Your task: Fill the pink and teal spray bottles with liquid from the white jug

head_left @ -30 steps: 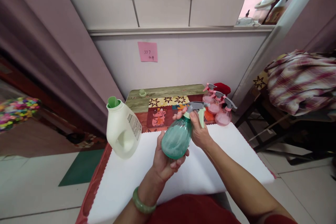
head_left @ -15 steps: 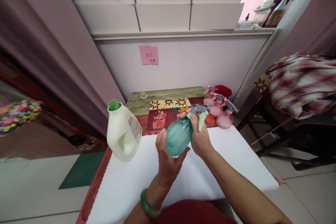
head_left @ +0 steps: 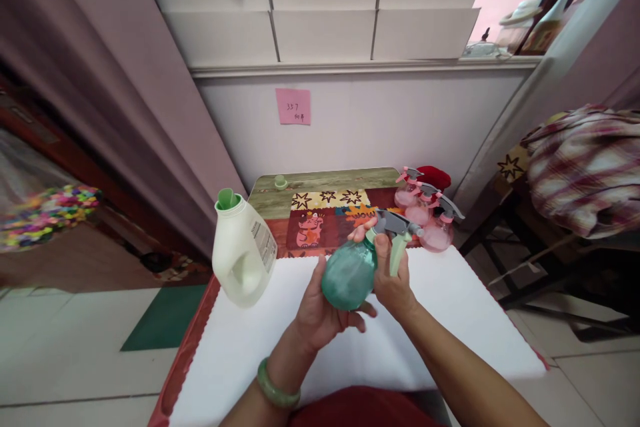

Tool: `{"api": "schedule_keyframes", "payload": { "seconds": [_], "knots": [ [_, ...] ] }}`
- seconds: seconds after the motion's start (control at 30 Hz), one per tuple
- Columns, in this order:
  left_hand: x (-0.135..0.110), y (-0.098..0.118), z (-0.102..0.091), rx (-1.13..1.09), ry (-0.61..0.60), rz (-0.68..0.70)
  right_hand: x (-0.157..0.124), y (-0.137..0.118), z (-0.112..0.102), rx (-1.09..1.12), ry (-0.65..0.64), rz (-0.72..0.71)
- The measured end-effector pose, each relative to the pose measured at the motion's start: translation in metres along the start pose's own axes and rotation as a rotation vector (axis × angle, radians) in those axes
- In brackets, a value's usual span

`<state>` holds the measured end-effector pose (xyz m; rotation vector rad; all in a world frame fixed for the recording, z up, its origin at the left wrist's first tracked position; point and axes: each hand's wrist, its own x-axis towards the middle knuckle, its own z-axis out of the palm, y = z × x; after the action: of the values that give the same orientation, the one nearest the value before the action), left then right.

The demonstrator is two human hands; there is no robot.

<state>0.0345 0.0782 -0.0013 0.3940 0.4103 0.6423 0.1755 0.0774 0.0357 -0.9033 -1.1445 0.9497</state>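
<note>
A green see-through spray bottle (head_left: 350,273) is held tilted above the white cloth, its grey and pale green trigger head (head_left: 395,230) toward the upper right. My right hand (head_left: 393,277) is wrapped around the neck and head, with fingertips showing on the far side. Cupped beneath the round body is my left hand (head_left: 323,310), its thumb along the bottle's side and its fingers reaching past the underside. A green bangle (head_left: 275,385) circles the left wrist. To the left, a cream jug (head_left: 245,253) with a green spout stands upright on the table.
Several pink spray bottles (head_left: 435,235) stand at the table's back right, beside a red item (head_left: 433,177). A small green cap (head_left: 281,182) sits at the back left. White cloth (head_left: 240,360) covers the front of the table. Plaid fabric (head_left: 585,167) is piled at right.
The spray bottle has turned slightly and sits a little lower. My left hand has shifted from gripping its lower end to cupping it from below, fingers more spread. The view has swung slightly left.
</note>
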Motion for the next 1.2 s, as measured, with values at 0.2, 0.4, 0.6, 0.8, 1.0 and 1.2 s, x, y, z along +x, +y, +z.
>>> {"api": "schedule_keyframes", "payload": {
  "seconds": [0.2, 0.4, 0.6, 0.8, 1.0, 1.2],
  "knots": [
    [-0.001, -0.016, -0.002, 0.0, 0.091, 0.217, 0.0, -0.003, -0.003, -0.05, 0.061, -0.066],
    [0.0, -0.028, 0.004, 0.138, 0.173, 0.51, -0.001, -0.005, 0.001, 0.013, 0.112, -0.052],
    [0.0, -0.021, -0.016, -0.006, -0.109, -0.05, 0.004, -0.022, -0.008, 0.024, -0.225, 0.015],
    [-0.001, -0.028, -0.022, -0.079, -0.096, -0.053, 0.003, -0.012, -0.014, 0.035, -0.224, 0.133],
    [0.003, -0.026, -0.013, -0.265, 0.155, 0.094, -0.005, -0.004, -0.006, -0.015, -0.159, 0.061],
    [0.009, -0.029, -0.009, -0.212, 0.389, 0.178, -0.009, 0.003, 0.007, -0.02, -0.043, 0.086]
  ]
}}
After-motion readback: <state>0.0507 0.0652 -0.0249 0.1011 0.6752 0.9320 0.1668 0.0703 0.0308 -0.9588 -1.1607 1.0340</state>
